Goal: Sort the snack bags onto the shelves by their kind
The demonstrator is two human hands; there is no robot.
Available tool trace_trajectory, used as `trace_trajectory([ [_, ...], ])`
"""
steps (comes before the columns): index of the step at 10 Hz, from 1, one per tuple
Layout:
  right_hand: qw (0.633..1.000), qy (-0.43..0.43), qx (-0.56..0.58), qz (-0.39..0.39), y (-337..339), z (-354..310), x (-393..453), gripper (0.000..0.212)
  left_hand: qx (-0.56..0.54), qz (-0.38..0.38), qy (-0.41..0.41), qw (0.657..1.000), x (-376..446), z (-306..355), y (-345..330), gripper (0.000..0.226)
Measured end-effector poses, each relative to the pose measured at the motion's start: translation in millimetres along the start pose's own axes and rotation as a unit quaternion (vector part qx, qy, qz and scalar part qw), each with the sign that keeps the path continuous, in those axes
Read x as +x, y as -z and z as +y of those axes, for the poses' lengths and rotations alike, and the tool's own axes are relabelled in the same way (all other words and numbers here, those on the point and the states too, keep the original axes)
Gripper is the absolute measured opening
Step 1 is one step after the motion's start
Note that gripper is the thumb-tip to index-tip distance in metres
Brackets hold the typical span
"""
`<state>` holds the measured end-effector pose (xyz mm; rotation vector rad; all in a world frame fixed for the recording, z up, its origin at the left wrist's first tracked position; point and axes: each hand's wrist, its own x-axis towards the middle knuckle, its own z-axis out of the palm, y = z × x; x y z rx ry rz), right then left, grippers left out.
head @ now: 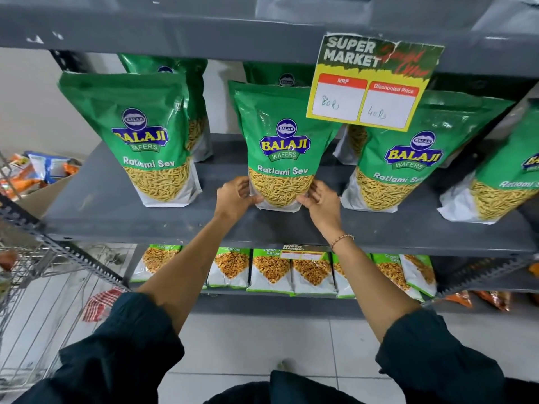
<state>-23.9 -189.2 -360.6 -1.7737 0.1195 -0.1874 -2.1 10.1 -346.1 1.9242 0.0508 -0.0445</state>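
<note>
A green Ratlami Sev bag point(281, 141) stands upright in the middle of the grey shelf point(116, 211). My left hand point(234, 196) grips its lower left corner and my right hand point(320, 204) grips its lower right corner. Matching green bags stand to its left point(145, 135) and right point(408, 158), with another point(501, 182) at the far right edge. More of the same bags stand behind them, partly hidden.
A yellow price tag point(370, 83) hangs from the shelf above. The lower shelf holds several green-and-white snack bags point(271, 269). A wire cart point(32, 290) stands at the left, and a cardboard box point(43, 193) with orange and blue packets is behind it. Orange packets point(490, 298) lie low at right.
</note>
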Motion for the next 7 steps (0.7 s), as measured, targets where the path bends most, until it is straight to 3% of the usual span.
trace_trajectory([
  [5,0.999,0.008,-0.015,-0.029,4,4,-3,0.048,-0.006,-0.015,-0.005,1.000,-3,-6,-3,0.056],
  [6,0.996,0.014,-0.078,-0.042,5,-3,-6,0.046,0.057,-0.029,-0.004,0.998,-5,-2,0,0.054],
  [7,0.988,0.059,-0.142,0.033,6,4,-22,0.040,0.151,-0.015,-0.009,0.988,-12,-3,-2,0.063],
])
